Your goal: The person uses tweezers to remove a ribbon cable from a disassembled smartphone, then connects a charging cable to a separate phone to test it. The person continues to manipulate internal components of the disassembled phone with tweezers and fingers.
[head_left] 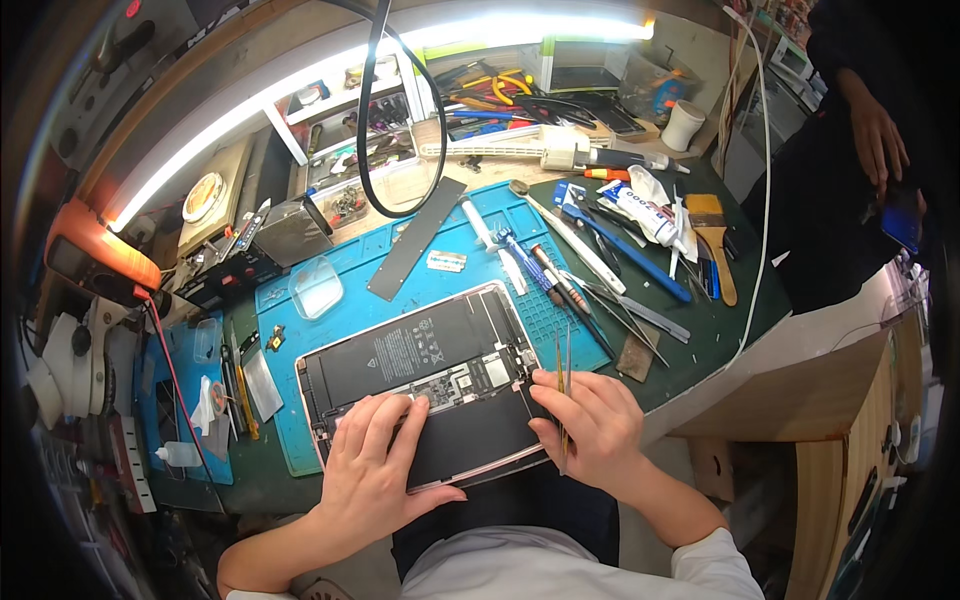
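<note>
An opened tablet [480, 375] lies tilted on the blue repair mat, showing black batteries and a strip of circuit board. My left hand [370, 450] rests on its near left part, fingers stretched over the batteries and board, thumb along the near edge. At the tablet's right end, my right hand [592, 425] is closed round a pair of tweezers [564, 380]. The two slim points stick up past my fingers, away from the tablet, and the other end shows below. My right fingertips touch the tablet's right edge; what lies under them is hidden.
Past the tablet lie a dark flat strip [416, 240], a razor blade [447, 261], a syringe [478, 222] and screwdrivers [540, 265]. A clear box [316, 288] sits left, a brush [712, 245] right. A black cable loop [364, 130] hangs overhead. Another person [830, 180] stands right, phone in hand.
</note>
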{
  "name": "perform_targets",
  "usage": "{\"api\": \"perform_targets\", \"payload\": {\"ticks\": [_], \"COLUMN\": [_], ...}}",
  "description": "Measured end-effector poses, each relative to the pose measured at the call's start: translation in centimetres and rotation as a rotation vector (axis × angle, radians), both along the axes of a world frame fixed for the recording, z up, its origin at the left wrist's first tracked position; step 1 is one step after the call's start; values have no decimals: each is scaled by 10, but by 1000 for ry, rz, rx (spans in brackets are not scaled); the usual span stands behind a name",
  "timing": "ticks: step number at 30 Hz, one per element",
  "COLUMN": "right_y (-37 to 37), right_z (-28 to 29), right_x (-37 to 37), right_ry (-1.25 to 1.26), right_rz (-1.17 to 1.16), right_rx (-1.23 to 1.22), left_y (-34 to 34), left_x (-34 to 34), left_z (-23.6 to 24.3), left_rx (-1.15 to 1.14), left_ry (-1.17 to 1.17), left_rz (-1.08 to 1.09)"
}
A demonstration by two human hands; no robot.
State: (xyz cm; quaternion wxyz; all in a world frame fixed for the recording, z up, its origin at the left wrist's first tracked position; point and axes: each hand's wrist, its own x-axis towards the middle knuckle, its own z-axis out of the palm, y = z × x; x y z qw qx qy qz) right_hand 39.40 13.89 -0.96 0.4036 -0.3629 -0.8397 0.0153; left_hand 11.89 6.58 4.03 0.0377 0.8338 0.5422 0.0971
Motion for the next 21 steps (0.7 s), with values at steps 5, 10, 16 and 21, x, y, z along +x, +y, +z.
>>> {"api": "perform_targets", "payload": {"ticks": [5,10,16,21], "right_y": [1,0,1,1], "right_z": [-1,0,-2,-2], "right_x": [-1,0,0,1], "right_ry": [-1,1,2,5], "right_rz": [-4,-4,3,7], "right_rx": [6,-5,-13,-22], "left_y": [9,21,25,28], "left_x": [16,45,57,62], "left_z": [4,0,-7,-5], "left_rx": [7,50,20,0], "left_ry": [-21,21,-63,-86], "left_rz": [68,140,120,101]}}
